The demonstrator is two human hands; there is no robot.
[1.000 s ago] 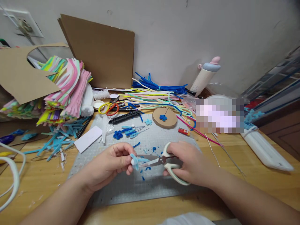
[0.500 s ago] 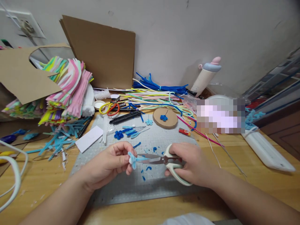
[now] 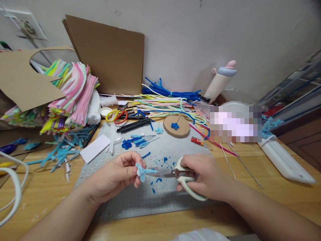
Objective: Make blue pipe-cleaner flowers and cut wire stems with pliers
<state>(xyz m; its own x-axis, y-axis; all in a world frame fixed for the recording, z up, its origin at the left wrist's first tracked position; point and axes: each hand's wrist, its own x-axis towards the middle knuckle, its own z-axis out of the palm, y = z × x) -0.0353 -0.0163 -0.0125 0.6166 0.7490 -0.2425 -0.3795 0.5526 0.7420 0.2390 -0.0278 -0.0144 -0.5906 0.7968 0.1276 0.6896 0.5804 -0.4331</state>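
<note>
My left hand (image 3: 122,172) pinches a light blue pipe-cleaner flower (image 3: 141,172) with a white centre, its fuzzy stem pointing right. My right hand (image 3: 200,174) is wrapped round the pale green handles of a pair of scissors (image 3: 184,175). The scissor blades reach left to the flower's stem; whether they touch it I cannot tell. Both hands are above a grey cutting mat (image 3: 120,207) strewn with small blue clippings (image 3: 158,180). A dark blue flower (image 3: 126,144) lies on the mat beyond my left hand, beside several wired blue petals (image 3: 140,140).
On a round cardboard disc (image 3: 183,131) rests another dark blue flower. Red and yellow-handled scissors (image 3: 116,115) and loose pipe cleaners (image 3: 165,105) lie behind. Pipe-cleaner bundles (image 3: 75,97) are piled at left. A bottle (image 3: 220,80) leans at the wall; a white glue gun-like object (image 3: 286,160) lies right.
The scissor blades look more closed and have shifted slightly down along the stem. My left hand still holds the flower, nearly in place.
</note>
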